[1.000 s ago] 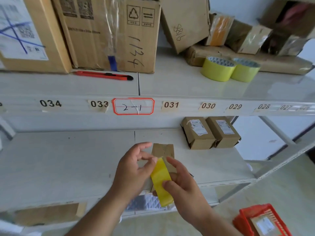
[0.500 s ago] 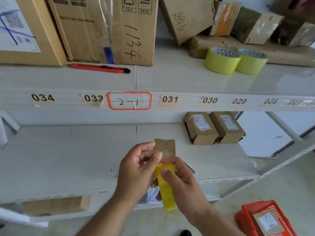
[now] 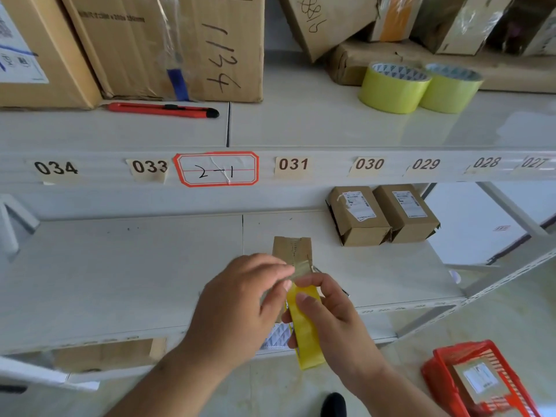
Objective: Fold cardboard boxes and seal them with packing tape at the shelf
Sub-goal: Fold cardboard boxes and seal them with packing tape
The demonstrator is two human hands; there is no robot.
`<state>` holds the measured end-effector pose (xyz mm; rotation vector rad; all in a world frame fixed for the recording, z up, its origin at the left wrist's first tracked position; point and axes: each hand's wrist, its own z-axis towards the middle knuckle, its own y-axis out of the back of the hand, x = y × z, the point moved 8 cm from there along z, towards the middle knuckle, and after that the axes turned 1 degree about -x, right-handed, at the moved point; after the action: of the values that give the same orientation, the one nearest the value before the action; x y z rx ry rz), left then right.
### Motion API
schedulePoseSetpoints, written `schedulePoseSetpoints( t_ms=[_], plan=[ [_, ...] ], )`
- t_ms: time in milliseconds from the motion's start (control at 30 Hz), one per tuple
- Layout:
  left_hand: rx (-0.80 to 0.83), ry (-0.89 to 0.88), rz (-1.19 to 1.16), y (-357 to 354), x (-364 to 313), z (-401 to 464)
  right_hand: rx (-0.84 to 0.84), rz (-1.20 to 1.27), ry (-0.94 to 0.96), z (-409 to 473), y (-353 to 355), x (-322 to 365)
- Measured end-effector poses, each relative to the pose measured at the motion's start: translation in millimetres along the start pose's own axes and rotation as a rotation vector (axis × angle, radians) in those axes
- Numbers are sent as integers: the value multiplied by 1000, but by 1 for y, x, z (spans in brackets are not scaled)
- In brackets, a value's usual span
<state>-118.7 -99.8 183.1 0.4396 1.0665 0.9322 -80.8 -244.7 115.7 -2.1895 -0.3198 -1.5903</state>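
At the lower shelf's [image 3: 120, 281] front edge, the right hand [image 3: 334, 320] grips a yellow tape roll [image 3: 305, 326] while the left hand [image 3: 237, 305] pinches its free end against a small cardboard box [image 3: 293, 251]; pulling the strip taut before pressing should prevent wrinkles.

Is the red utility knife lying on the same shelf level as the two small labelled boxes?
No. The red utility knife lies on the upper shelf, while the two small labelled boxes sit one level below.

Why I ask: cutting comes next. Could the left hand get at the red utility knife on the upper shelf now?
Probably not yet: the left hand is busy pinching tape off the roll. The red utility knife itself lies uncovered.
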Motion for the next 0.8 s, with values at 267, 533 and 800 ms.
schedulePoseSetpoints(
  t_ms=[267,533,800],
  plan=[
    [131,87,63,-13,-9,10,50,-104,64,-4,4,3],
    [193,154,-5,-19,-10,10,75,-136,83,-12,4,4],
    [249,206,-71,-27,-5,5,88,-133,90,-18,5,7]
  ],
)
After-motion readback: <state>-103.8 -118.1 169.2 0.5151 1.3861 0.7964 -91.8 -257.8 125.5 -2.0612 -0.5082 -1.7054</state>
